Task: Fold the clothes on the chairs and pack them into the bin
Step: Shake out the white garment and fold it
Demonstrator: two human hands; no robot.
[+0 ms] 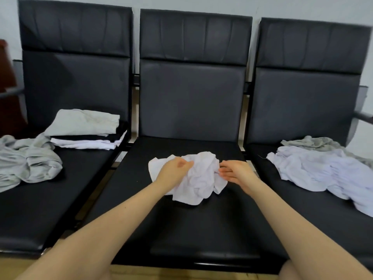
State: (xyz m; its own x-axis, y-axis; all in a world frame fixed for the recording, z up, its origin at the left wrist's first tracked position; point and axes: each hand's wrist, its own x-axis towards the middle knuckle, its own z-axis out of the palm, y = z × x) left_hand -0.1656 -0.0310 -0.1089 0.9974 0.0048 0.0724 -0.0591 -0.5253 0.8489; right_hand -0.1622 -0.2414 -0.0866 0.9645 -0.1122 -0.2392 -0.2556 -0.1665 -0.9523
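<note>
Landmark: the middle black padded chair seat (181, 219), one of three joined seats.

Item in work: a crumpled white thin-fabric garment (198, 178) lies bunched at the centre of the middle seat, toward its backrest. It is not spread or folded.

Hands: the left hand (174, 171) rests on the garment's left part, fingers curled, thumb and fingertips pinching a ridge of the cloth. The right hand (235, 171) sits at the garment's right edge, fingers mostly extended and close together, touching the cloth; no closed hold is visible there.

Handling assessment: the garment appears light, soft and limp, with no stiffness to keep a shape. It should drape and wrinkle freely and slide on the smooth seat. Best taken at a hem, seam or shoulder edge; these are buried in the bunching and cannot be located yet. It likely needs shaking out or flattening first.

Other stock: on the seat left of the middle seat, a folded stack of pale grey, black and white garments (86, 130) lies near the backrest, with a loose grey crumpled garment (28, 160) nearer the front left. On the seat right of the middle seat, a loose pile of white garments (323, 170) lies over a grey one.

Containers: no bin is in view; its contents cannot be reported.
</note>
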